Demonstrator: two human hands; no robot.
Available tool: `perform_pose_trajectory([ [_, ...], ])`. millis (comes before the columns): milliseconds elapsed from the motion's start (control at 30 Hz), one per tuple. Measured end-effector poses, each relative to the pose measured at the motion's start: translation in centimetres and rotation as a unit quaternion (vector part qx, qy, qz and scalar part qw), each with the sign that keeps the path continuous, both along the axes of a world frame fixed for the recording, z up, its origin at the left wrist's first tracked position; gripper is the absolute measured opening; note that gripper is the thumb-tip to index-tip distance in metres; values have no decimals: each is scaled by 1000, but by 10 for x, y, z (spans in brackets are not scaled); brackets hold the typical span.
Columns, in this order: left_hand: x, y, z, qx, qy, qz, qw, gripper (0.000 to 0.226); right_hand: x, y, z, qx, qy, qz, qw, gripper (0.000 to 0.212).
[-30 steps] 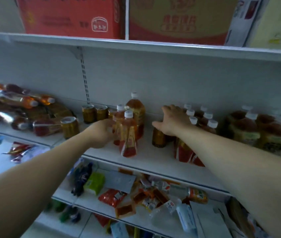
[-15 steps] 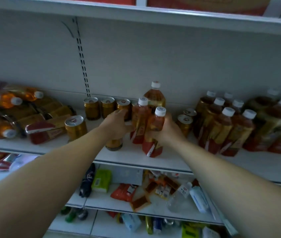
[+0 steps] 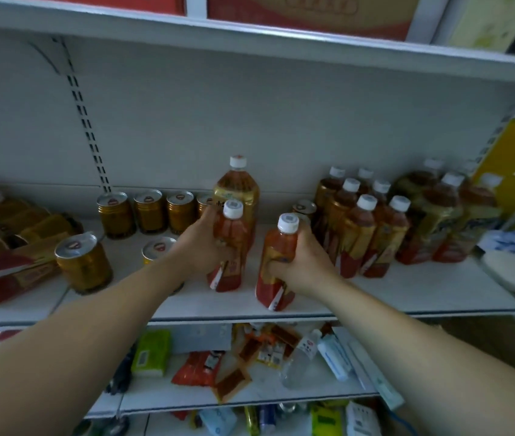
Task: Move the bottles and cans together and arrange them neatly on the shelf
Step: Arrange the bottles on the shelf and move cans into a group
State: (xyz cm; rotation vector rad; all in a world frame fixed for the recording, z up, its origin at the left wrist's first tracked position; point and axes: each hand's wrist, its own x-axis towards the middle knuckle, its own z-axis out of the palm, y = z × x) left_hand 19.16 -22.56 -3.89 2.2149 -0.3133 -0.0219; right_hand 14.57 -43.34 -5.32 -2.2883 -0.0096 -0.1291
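Note:
My left hand (image 3: 201, 247) grips a small tea bottle (image 3: 230, 247) with a white cap and red label, upright on the white shelf (image 3: 407, 294). My right hand (image 3: 303, 262) grips a second small tea bottle (image 3: 276, 259), tilted slightly, a little to the right and nearer the shelf's front. A larger tea bottle (image 3: 238, 187) stands behind the left one. Gold cans (image 3: 149, 210) line the back left; one can (image 3: 83, 262) stands further forward and another (image 3: 158, 248) is partly hidden by my left arm. A group of upright bottles (image 3: 363, 228) stands at right.
Bottles (image 3: 14, 247) lie on their sides in a pile at the shelf's left end. Bigger bottles (image 3: 444, 221) stand at the far right beside a yellow panel (image 3: 514, 165). The lower shelf (image 3: 187, 394) holds packets and a clear bottle. Cartons (image 3: 312, 7) sit on the top shelf.
The two small bottles now stand apart: my right hand has drawn its bottle to the right and forward, while my left hand has closed around the other one. The view has come closer.

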Motion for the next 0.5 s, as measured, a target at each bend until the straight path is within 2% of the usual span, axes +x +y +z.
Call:
perform_pose_trajectory([
  [100,-13,-19,-5,-14,15,-42,999,77,-18,-27,-1,-7,-6,-49,999,73],
  [267,-31,-68,-12,-34,19,-88,995,71,-45,-84,1,-9,-31,-109,994,68],
  [367,-42,-101,-16,-62,23,-96,993,67,-51,-121,2,-26,-43,-144,988,78],
  [433,-47,-125,-18,-75,25,-104,991,69,-51,-144,5,-52,-44,-154,986,82],
  [500,-53,-150,-18,-80,21,-112,990,74,-50,-166,8,-69,-41,-138,987,75],
])
